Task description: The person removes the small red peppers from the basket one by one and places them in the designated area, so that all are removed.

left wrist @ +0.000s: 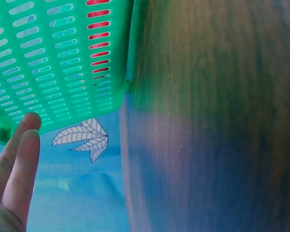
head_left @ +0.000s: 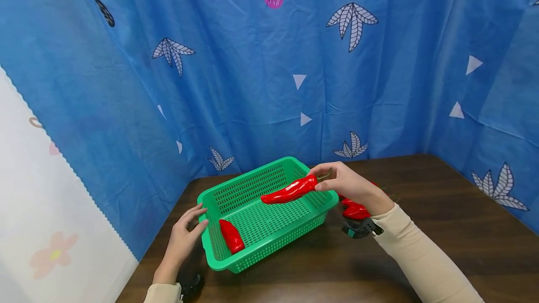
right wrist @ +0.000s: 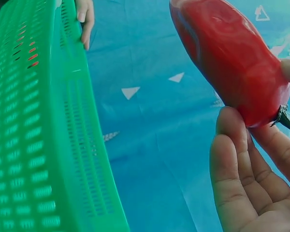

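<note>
In the head view, a green plastic basket [head_left: 283,243] with slotted walls stands at an angle on the table. My right hand [head_left: 347,182] pinches a long red pepper [head_left: 291,191] near its green stem and holds it above the basket's right half, tip towards the left. Another red pepper [head_left: 231,237] lies inside at the left end. With fingers loosely extended, my left hand [head_left: 185,233] rests at the basket's left rim. The right wrist view shows the held pepper [right wrist: 237,63] between thumb and fingers, beside the basket's wall.
More red peppers [head_left: 357,210] lie on the dark wooden table [head_left: 417,228] right of the basket, partly hidden behind my right hand and wrist. A blue patterned curtain [head_left: 252,97] hangs behind the table, and a white cloth [head_left: 50,209] is at the left.
</note>
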The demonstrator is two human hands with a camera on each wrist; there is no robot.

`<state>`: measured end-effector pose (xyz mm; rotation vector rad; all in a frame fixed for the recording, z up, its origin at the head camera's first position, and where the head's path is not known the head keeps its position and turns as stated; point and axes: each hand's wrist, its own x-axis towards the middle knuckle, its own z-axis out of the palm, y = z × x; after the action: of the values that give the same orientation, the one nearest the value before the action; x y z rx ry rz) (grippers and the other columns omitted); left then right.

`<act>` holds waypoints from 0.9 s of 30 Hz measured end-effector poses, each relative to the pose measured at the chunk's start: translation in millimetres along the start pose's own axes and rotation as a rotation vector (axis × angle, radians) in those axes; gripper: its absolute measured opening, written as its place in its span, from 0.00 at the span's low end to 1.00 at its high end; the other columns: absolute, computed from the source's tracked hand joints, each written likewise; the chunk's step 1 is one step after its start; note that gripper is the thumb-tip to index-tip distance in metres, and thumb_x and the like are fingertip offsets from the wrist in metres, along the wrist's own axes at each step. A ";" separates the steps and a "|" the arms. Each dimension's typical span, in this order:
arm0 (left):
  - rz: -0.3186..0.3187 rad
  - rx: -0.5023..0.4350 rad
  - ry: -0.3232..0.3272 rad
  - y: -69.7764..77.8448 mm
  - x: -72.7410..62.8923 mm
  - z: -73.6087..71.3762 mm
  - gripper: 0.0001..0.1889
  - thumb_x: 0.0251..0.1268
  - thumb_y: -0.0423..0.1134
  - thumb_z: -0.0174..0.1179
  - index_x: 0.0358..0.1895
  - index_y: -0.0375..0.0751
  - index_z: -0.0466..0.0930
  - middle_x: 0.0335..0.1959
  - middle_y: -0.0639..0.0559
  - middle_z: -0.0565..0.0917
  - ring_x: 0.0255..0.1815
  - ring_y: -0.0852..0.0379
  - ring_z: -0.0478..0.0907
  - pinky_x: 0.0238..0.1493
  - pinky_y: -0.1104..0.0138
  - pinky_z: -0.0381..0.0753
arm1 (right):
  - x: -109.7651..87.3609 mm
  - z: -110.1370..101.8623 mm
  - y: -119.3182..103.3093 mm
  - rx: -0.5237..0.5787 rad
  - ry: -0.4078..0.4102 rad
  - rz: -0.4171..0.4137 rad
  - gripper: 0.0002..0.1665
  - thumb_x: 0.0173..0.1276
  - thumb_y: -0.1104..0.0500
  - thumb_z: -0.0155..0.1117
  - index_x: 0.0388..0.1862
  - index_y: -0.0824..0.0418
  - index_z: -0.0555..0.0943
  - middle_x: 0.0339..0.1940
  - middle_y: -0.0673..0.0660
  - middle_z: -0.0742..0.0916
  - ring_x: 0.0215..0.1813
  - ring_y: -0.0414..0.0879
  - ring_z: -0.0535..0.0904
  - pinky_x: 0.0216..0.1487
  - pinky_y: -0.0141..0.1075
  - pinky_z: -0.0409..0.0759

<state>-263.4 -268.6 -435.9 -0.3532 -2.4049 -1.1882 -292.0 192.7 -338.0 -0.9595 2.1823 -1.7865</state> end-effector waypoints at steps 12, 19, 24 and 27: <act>0.005 -0.010 0.004 -4.5 2.4 0.6 0.19 0.72 0.40 0.61 0.62 0.36 0.80 0.71 0.40 0.73 0.65 0.80 0.62 0.54 0.85 0.71 | -34.2 -21.3 14.8 0.025 0.049 -0.029 0.14 0.70 0.66 0.61 0.52 0.58 0.83 0.45 0.50 0.86 0.42 0.53 0.85 0.44 0.39 0.88; -0.005 -0.013 -0.004 -4.8 2.5 0.8 0.20 0.72 0.40 0.61 0.63 0.37 0.79 0.71 0.42 0.73 0.64 0.86 0.59 0.54 0.85 0.70 | -45.7 -24.1 23.6 -0.005 0.083 -0.025 0.14 0.68 0.67 0.62 0.49 0.55 0.84 0.44 0.49 0.86 0.38 0.46 0.86 0.43 0.36 0.87; -0.005 -0.003 -0.007 -3.9 2.3 0.9 0.20 0.72 0.41 0.61 0.63 0.37 0.79 0.71 0.43 0.73 0.64 0.87 0.58 0.55 0.86 0.69 | -55.4 -26.8 29.0 -0.075 0.112 0.001 0.15 0.66 0.63 0.64 0.51 0.65 0.82 0.43 0.50 0.86 0.39 0.47 0.85 0.42 0.38 0.86; -0.006 0.000 -0.005 -3.3 1.9 0.3 0.20 0.72 0.41 0.61 0.63 0.37 0.79 0.71 0.43 0.73 0.66 0.84 0.59 0.54 0.86 0.68 | -61.5 -29.7 31.4 -0.104 0.125 0.024 0.18 0.66 0.62 0.65 0.52 0.68 0.81 0.44 0.50 0.86 0.41 0.52 0.84 0.41 0.38 0.85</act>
<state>-266.5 -270.2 -437.4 -0.3487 -2.4118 -1.1910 -270.6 254.5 -375.3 -0.8595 2.3731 -1.7833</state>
